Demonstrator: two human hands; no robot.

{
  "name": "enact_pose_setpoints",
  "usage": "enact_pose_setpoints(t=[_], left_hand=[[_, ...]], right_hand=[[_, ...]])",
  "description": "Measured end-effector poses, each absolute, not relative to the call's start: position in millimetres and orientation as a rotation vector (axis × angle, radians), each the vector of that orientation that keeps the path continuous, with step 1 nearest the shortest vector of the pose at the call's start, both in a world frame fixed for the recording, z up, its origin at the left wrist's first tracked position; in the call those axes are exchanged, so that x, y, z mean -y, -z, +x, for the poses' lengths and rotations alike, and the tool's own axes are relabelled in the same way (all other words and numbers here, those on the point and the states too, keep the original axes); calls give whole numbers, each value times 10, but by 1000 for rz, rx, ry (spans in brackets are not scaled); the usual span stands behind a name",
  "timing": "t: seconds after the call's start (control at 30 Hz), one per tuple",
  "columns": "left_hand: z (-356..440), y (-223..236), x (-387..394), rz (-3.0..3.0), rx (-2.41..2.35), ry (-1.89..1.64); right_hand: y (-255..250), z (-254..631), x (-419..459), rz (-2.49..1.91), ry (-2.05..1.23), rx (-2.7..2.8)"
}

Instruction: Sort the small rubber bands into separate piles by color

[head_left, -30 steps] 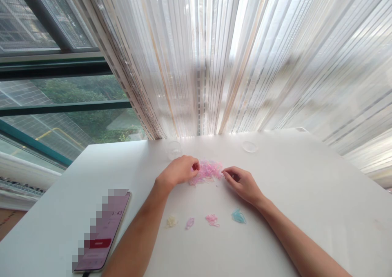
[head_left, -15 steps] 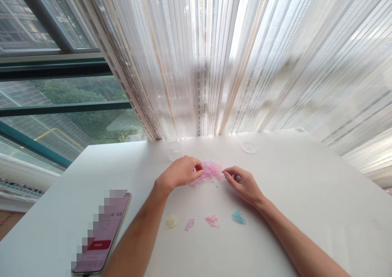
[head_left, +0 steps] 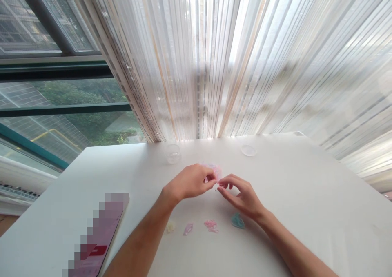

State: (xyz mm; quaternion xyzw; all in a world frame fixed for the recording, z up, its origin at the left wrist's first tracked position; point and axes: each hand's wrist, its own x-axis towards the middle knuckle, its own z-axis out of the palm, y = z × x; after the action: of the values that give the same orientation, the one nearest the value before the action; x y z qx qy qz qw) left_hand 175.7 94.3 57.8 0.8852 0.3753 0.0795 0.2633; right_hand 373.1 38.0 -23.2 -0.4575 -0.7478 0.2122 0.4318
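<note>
A loose pile of pink and lilac rubber bands (head_left: 217,171) lies at the middle of the table, partly hidden behind my left hand (head_left: 196,181). My left thumb and forefinger are pinched together, with a small pinkish bit of a rubber band at their tips. My right hand (head_left: 240,193) is close by on the right, its thumb and forefinger apart and pointing at the left fingertips. Nearer me lie small groups of bands in a row: pale yellow bands (head_left: 170,227), lilac bands (head_left: 188,229), pink bands (head_left: 211,226) and blue-green bands (head_left: 237,220).
Toward the back of the white table (head_left: 300,187) stands a clear round tub (head_left: 173,154). A clear lid (head_left: 249,150) lies to its right. A phone (head_left: 101,244), partly pixelated, lies beside my left forearm. Curtains (head_left: 208,65) hang along the back edge.
My left hand has moved right and toward me from the pile, its fingers pinched. My right hand's thumb and forefinger have spread apart beside it. The view has shifted slightly.
</note>
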Motion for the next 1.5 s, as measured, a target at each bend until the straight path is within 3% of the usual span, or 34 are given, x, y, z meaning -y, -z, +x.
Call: enact_pose_setpoints(t=[1.5], left_hand=[[1761,-541,-965,2356,-938,-289]], right_hand=[[213,3734,-353,-1153,-547,1786]])
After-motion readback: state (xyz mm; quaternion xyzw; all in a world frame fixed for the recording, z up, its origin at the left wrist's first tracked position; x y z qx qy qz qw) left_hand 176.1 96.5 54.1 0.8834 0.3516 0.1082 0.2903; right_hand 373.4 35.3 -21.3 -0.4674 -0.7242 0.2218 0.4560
